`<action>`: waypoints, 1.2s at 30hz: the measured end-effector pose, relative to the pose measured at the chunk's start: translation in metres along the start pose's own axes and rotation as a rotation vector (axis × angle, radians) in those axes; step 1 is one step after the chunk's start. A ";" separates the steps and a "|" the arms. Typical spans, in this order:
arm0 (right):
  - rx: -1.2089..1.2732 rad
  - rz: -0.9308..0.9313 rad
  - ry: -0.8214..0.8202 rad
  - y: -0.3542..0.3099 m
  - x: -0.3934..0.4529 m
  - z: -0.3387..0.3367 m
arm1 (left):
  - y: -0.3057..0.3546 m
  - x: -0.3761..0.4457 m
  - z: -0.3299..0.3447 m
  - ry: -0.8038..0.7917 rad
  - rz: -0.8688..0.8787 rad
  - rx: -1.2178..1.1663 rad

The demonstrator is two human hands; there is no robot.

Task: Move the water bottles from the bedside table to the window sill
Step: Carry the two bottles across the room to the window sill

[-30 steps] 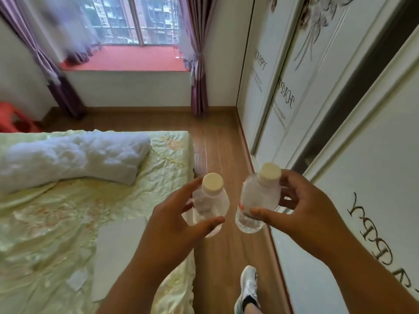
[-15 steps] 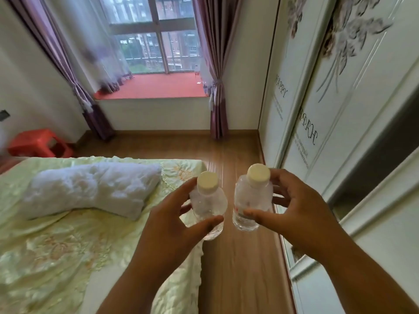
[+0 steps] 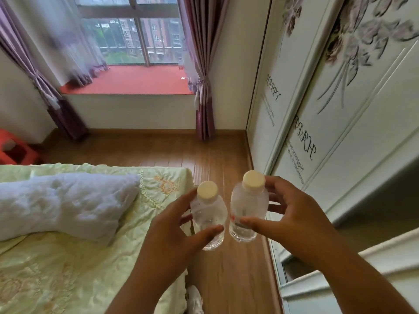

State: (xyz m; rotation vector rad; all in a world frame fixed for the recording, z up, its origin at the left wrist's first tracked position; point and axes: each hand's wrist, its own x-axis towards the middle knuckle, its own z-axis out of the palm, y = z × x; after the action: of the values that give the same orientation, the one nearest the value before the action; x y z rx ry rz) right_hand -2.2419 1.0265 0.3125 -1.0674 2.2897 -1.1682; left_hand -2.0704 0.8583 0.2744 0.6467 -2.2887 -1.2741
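Observation:
I hold two small clear water bottles with cream caps upright in front of me, above the wooden floor. My left hand [image 3: 167, 236] grips the left bottle [image 3: 209, 214] between thumb and fingers. My right hand [image 3: 294, 225] grips the right bottle [image 3: 248, 209], which has a thin red band near its base. The two bottles are close side by side, not touching. Ahead, under the window, lies the red window sill [image 3: 133, 80]. The bedside table is out of view.
A bed [image 3: 68, 257] with a pale green cover and a white folded blanket [image 3: 63, 202] fills the left. White wardrobe doors [image 3: 328, 123] run along the right. A wooden floor strip [image 3: 217, 155] leads to the sill. Purple curtains [image 3: 204, 87] hang beside it. A red stool [image 3: 13, 150] stands far left.
The view has advanced along the floor strip and tilted up: the window sill is larger and nearer, the wardrobe has slid past. Both hands keep the bottles in the same grip.

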 end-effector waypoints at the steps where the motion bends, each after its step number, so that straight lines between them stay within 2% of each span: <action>1: -0.015 0.005 0.009 0.000 0.011 0.001 | -0.006 0.015 -0.004 -0.006 0.007 -0.005; 7: -0.075 0.033 0.078 -0.020 0.089 0.004 | -0.020 0.111 -0.038 -0.008 0.087 -0.031; 12: -0.032 0.037 0.138 -0.032 0.135 0.018 | -0.037 0.162 -0.060 -0.015 0.133 -0.032; 26: 0.053 0.004 0.032 -0.024 0.256 0.035 | -0.077 0.245 -0.073 0.045 0.054 0.037; 36: 0.074 -0.116 -0.028 0.006 0.386 -0.035 | -0.040 0.360 -0.041 0.152 0.090 0.136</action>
State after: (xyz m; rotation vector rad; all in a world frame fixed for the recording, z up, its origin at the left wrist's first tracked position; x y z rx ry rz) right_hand -2.5172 0.7554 0.3373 -1.1950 2.1703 -1.2641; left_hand -2.3246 0.6003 0.3129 0.6555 -2.2649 -0.9998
